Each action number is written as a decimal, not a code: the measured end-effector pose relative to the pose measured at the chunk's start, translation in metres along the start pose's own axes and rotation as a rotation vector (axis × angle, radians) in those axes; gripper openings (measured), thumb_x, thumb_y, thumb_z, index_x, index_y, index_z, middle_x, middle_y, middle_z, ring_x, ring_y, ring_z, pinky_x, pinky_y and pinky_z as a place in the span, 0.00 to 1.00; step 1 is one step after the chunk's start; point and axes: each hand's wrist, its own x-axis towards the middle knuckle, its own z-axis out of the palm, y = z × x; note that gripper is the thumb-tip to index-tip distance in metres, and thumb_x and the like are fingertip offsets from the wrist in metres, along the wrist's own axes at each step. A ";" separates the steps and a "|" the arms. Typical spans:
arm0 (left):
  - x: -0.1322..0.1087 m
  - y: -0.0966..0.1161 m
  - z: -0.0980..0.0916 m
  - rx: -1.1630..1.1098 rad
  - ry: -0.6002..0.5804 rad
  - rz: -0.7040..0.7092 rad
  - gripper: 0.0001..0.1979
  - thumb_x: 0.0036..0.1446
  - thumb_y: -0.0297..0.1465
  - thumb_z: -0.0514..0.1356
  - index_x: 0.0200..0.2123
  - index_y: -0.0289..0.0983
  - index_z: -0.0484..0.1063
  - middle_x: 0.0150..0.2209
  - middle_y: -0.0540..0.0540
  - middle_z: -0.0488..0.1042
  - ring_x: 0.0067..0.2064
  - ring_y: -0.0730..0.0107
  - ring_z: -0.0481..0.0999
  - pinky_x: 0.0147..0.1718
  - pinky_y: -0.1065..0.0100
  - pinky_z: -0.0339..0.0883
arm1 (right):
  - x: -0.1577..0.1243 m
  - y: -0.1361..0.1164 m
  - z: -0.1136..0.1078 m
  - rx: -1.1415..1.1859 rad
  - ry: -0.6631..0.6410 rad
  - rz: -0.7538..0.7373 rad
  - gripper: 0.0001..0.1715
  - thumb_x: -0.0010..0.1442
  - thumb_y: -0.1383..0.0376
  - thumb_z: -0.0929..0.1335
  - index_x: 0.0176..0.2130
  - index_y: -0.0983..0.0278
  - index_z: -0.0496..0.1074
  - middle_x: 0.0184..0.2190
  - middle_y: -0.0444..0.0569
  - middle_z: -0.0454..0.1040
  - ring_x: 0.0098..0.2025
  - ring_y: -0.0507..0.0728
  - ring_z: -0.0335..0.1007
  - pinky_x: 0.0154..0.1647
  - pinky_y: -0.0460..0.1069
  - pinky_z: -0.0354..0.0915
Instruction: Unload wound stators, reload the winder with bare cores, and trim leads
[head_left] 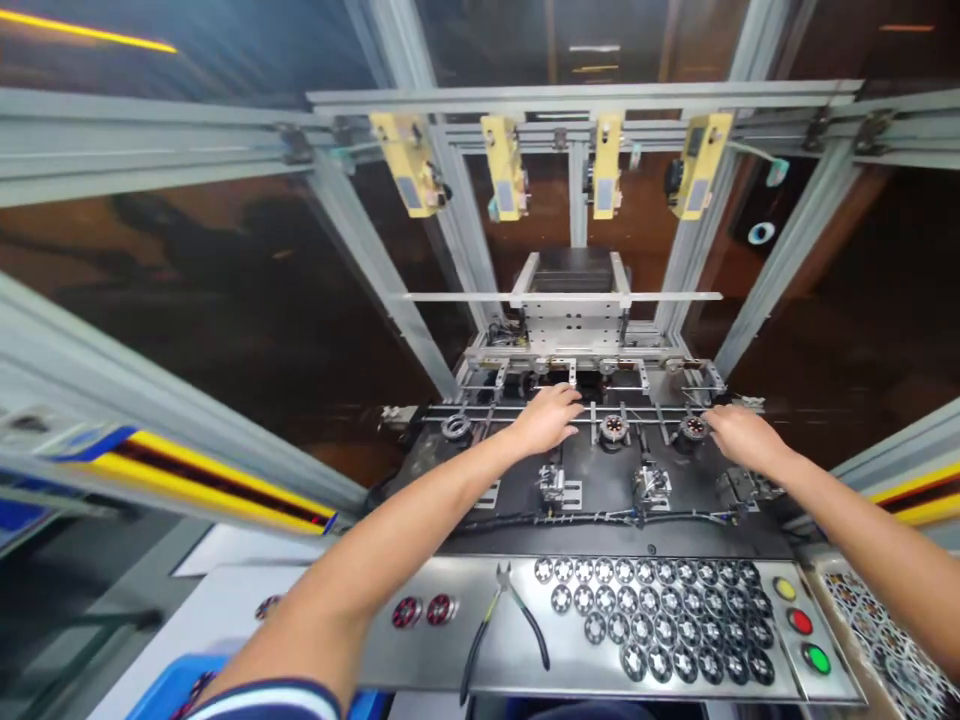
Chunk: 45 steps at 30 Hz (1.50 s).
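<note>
My left hand (551,418) reaches over the dark machine bed, fingers bent and a little apart, with no part visible in them. It covers the spot between an empty-looking ring-shaped holder (456,428) and a holder carrying a round slotted disc (614,428). My right hand (744,436) is at the right end of the bed, fingers stretched toward another round slotted disc (694,428) seated in its holder. Its fingertips are at that disc's right edge; whether they touch it cannot be made out. Small metal clamp units (553,485) stand in front of the holders.
Cutting pliers (504,610) lie on the steel panel (480,665) beside rows of black-and-silver discs (664,600) and two reddish discs (441,609). Push buttons (800,621) sit at right, near a tray of parts (892,640). Yellow sensor units (507,168) hang overhead; yellow light-curtain bars (217,480) flank the opening.
</note>
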 end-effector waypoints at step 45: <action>-0.005 0.096 -0.021 -0.456 0.376 0.217 0.11 0.58 0.24 0.63 0.41 0.40 0.64 0.49 0.38 0.78 0.49 0.65 0.81 0.47 0.65 0.76 | 0.033 0.070 0.090 0.171 -0.290 0.151 0.18 0.49 0.70 0.75 0.43 0.60 0.82 0.61 0.56 0.71 0.69 0.72 0.56 0.64 0.64 0.60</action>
